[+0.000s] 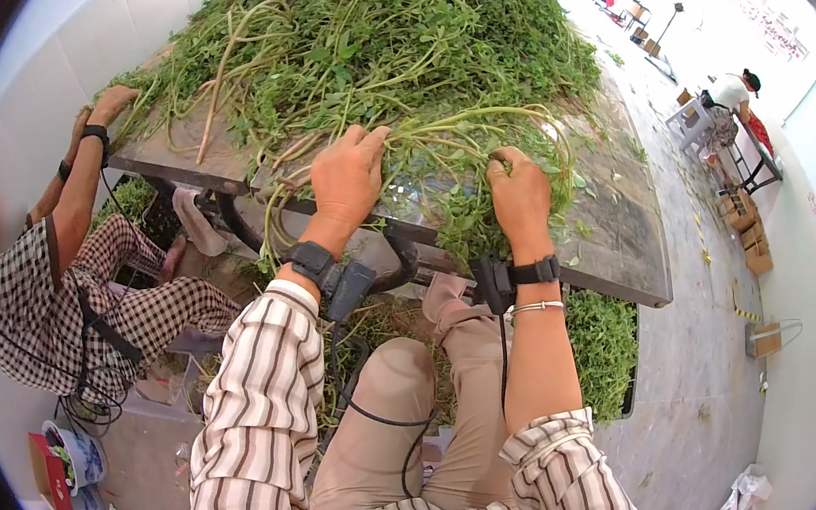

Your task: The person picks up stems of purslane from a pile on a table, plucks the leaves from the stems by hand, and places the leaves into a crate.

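Observation:
My left hand is at the front edge of the table, its fingers closed on a bunch of long leafy stems. Those stems arch to the right, past my right hand, and their thick pale ends hang over the table edge on the left. My right hand is closed in a pinch on leafy green sprigs, whose leaves droop to the left of it. Behind both hands rises a large heap of leafy greens. Exactly which stems lie inside my fingers is partly hidden.
The dark table bears scattered leaf bits on its right side. A co-worker in checked clothing sits at left, hands on the same greens. Under the table are crates of greens. Cardboard boxes and another person are at far right.

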{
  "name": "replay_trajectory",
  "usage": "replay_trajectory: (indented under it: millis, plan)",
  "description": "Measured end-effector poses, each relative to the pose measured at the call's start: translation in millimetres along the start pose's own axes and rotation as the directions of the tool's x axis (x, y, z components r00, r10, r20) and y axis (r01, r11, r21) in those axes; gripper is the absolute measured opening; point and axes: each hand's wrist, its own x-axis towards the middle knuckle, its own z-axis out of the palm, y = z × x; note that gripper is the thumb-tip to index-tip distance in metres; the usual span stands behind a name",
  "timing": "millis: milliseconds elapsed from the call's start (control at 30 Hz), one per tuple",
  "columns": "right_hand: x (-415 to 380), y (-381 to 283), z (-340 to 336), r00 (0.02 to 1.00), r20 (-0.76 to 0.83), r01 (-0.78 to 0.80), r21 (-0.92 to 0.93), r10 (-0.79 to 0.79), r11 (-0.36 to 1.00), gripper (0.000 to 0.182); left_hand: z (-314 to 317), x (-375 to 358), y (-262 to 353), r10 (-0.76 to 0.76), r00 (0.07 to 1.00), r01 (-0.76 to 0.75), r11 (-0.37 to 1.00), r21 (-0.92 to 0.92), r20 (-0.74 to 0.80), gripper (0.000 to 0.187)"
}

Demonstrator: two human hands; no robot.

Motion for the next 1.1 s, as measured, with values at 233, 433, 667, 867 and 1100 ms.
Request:
replay_trajectory:
  millis: [233,433,667,867,1100]
  plan:
    - [0,2,-2,0.994,-0.076,-0.057,0.242,0.078,0.969,0.023,1,-1,-2,0.002,1.0,-0.002,1.0,0.013,0.009,0.02]
    - [-1,10,-5,0.973,0.045,-0.217,0.506,0.226,0.835,0.023,3,-1,-2,-0.002,1.0,0.002,1.0,0.009,-0.003,0.02]
    - [-7,-9,18,0.978,-0.001,0.203,0.228,-0.209,0.952,0.021,4,-1,-3,-0.002,1.0,0.002,1.0,0.018,-0.002,0.019]
    - [-9,-10,29,0.961,0.012,0.275,0.008,-0.275,0.961,0.02,1,0,-1,-0.008,1.0,0.008,1.0,0.003,-0.002,0.018]
    - [-8,-14,28,0.972,0.057,0.233,-0.07,-0.229,0.97,0.016,2,0,-2,-0.011,1.0,0.011,1.0,0.017,0.017,0.018]
